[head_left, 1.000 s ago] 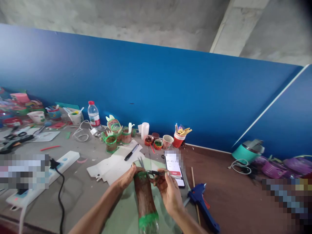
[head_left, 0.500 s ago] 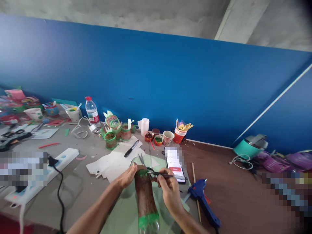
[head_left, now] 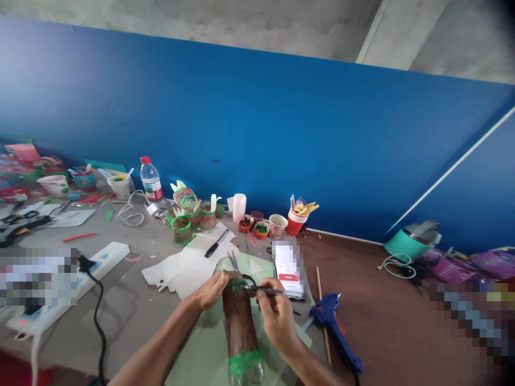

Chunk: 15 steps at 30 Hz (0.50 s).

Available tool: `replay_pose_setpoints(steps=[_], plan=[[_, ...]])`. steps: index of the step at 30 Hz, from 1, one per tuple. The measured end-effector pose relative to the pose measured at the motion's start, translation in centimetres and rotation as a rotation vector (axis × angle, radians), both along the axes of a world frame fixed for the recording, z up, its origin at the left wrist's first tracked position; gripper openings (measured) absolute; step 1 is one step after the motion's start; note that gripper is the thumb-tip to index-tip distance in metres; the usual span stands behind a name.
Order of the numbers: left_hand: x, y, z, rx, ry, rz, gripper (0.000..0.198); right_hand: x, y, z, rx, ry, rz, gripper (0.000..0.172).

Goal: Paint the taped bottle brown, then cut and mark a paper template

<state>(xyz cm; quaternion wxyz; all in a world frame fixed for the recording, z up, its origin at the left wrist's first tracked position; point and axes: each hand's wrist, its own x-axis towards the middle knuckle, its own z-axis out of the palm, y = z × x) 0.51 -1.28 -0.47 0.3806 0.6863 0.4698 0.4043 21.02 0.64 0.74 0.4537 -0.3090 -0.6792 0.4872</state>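
Note:
A plastic bottle (head_left: 240, 321), painted brown with green bands near both ends, lies lengthwise in front of me. Its near end is bare, clear plastic. My left hand (head_left: 212, 291) is closed around the far end from the left side. In my right hand (head_left: 276, 313) a thin dark paintbrush (head_left: 270, 290) is pinched between thumb and fingers, its tip at the green band on the far end. Just past the bottle lie scissors (head_left: 232, 260), partly hidden behind it. Beneath everything is a pale green mat (head_left: 201, 343).
To the right, a blue glue gun (head_left: 336, 327) lies beside a wooden stick (head_left: 319, 284) and a phone (head_left: 288, 262). Small paint cups (head_left: 261, 230) stand along the blue wall. White paper (head_left: 177, 268) with a marker (head_left: 216, 243) lies beyond, a power strip (head_left: 116, 254) to the left.
The brush tip stays at the green band while my right hand and the brush handle have shifted slightly. My left hand keeps its place on the bottle.

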Motion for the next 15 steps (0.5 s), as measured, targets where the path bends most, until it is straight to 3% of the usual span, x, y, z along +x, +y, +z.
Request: replay_pose_setpoints(steps=[7,15], plan=[[0.53,-0.05,0.69,0.041,0.022,0.01,0.089,0.04,0.18,-0.02,0.016,-0.02,0.008,0.01],[0.52,-0.12,0.05,0.057,-0.004,0.014,0.084,0.13,0.13,0.42,-0.003,-0.026,0.004,0.011]])
